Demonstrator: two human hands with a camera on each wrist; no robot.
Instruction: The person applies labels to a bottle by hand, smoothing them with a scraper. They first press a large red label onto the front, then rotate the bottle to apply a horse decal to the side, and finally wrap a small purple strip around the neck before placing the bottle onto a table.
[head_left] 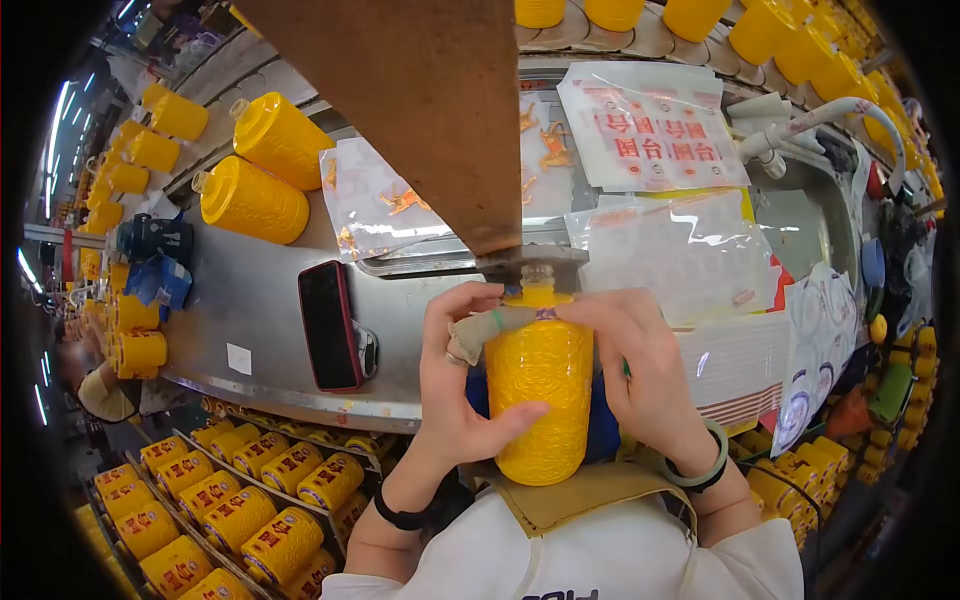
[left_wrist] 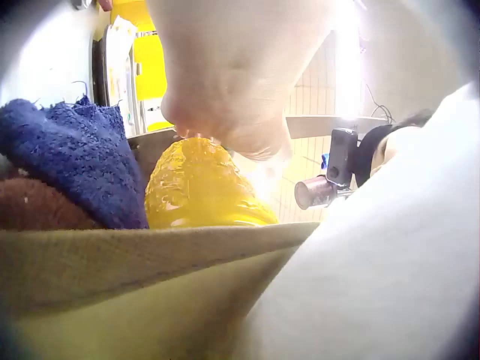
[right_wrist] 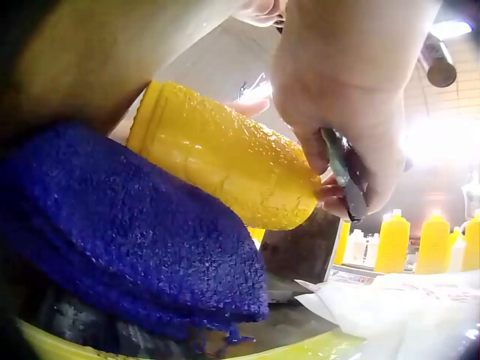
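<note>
A yellow embossed bottle (head_left: 540, 400) with a clear neck stands tilted against the person's apron, its neck by a dark metal bracket (head_left: 490, 266). The left hand (head_left: 450, 400) holds it from the left, thumb on its side. A cloth wrap (head_left: 475, 336) covers one left finger, lying across the bottle's shoulder. From the other side, the right hand (head_left: 645, 370) touches the shoulder with its fingertips, at a small purplish strip (head_left: 546, 313). Its curled fingers also hold a small tool (right_wrist: 341, 169) with a green side and dark end. A blue towel (right_wrist: 135, 225) lies beside the bottle.
A wooden beam (head_left: 420, 110) comes down to the bracket. A phone (head_left: 328, 325) lies on the metal table at left, two yellow bottles (head_left: 255, 200) behind it. Printed plastic sheets (head_left: 655, 130) and a sink tap (head_left: 770, 150) are at right. Crates of yellow containers (head_left: 270, 540) stand below left.
</note>
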